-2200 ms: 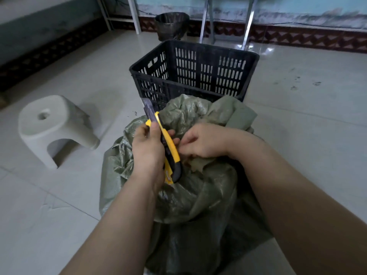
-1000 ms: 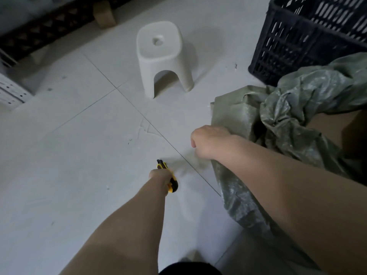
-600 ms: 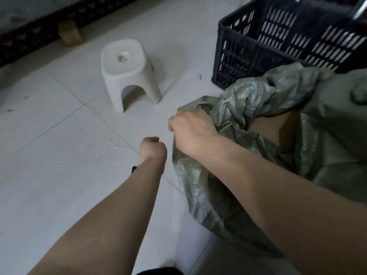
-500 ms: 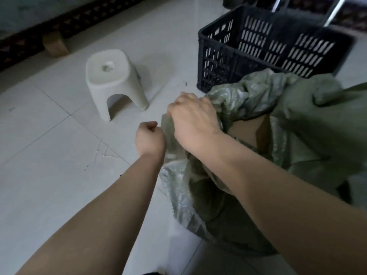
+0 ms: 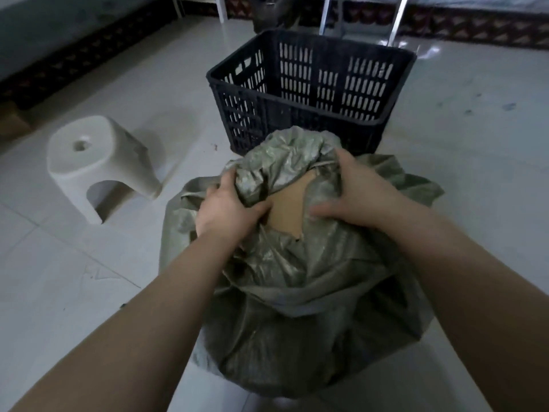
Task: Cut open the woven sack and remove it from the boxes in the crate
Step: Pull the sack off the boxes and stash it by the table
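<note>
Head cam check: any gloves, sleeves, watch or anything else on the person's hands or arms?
Nothing worn. The left hand and right hand are gloveless, with no rings on the fingers that show. The left forearm and right forearm are bare to the frame edge: no sleeves, watch, bracelet or markings.

Crumpled green woven sack (image 5: 297, 281), slit open, exposes brown cardboard box (image 5: 288, 209).

Left grip (image 5: 228, 209) and right grip (image 5: 359, 200) were bare. Left forearm (image 5: 166, 292) and right forearm (image 5: 445, 278) were unsleeved to the lower frame edge.
</note>
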